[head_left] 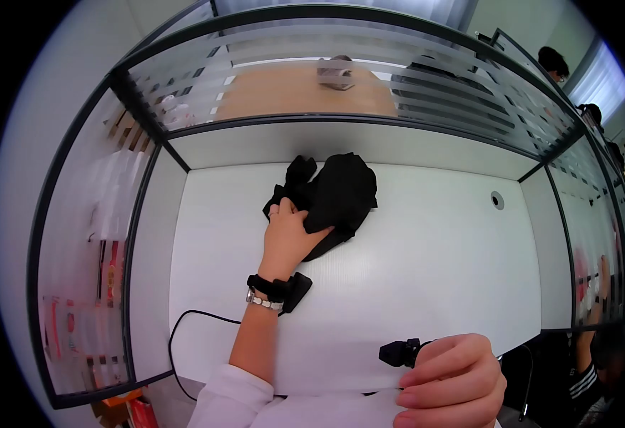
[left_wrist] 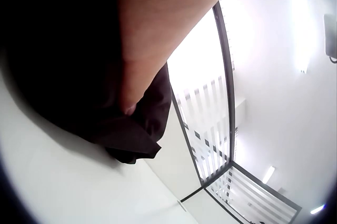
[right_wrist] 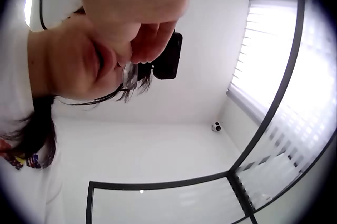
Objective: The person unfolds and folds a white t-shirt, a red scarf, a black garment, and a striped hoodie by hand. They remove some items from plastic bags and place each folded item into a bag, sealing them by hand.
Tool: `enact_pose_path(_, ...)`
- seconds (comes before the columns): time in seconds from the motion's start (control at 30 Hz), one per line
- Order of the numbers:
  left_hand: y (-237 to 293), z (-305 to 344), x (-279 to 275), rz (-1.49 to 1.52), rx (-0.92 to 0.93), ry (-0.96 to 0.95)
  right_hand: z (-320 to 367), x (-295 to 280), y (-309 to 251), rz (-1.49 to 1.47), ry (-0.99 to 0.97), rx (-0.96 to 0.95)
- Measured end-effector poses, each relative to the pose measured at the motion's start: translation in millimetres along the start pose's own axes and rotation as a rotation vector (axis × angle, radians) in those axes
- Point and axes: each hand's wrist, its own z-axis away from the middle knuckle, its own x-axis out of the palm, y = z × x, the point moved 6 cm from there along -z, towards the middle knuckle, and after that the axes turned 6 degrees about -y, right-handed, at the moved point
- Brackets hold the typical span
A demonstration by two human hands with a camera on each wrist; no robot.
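A crumpled black cloth [head_left: 347, 191] lies on the white desk [head_left: 427, 264], toward its back edge. My left hand [head_left: 289, 239] grips its near left side, with the thumb out to the right against a fold and the fingers bent into the fabric. In the left wrist view the dark cloth [left_wrist: 142, 124] covers most of the fingers. My right hand [head_left: 455, 381] is raised close to the head camera, fingers loosely curled with nothing visible in them. In the right wrist view this hand [right_wrist: 142, 13] overlaps the edge of the person's glasses [right_wrist: 130, 75].
Low partitions with striped glass [head_left: 355, 118] enclose the desk at the back and sides. A round cable hole [head_left: 497, 200] sits at the back right. A black cable [head_left: 177, 335] runs from the left wrist over the desk's left edge. Other people [head_left: 554, 64] are beyond the right partition.
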Motion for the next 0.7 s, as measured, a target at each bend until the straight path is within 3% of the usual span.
enact_pose_path(0.13,-4,0,2,-0.018,0.000,0.012,8,-1,0,-0.018,-0.010,0.055)
enact_pose_path(0.5,-1,-1,0,-0.007,-0.010,-0.017,9,12,8,0.035,0.015,-0.029)
enact_pose_path(0.57,-1,-1,2,-0.018,-0.005,-0.027,12,14,0,0.119,0.276,-0.187)
enact_pose_path(0.6,-1,-1,2,-0.020,-0.008,-0.024,13,17,-2,0.153,0.307,-0.201)
enact_pose_path(0.63,-1,-1,2,-0.022,-0.011,-0.022,15,10,-7,0.160,0.303,-0.203)
enact_pose_path(0.7,0,-1,2,-0.014,-0.008,-0.023,12,12,2,-0.020,-0.031,0.070)
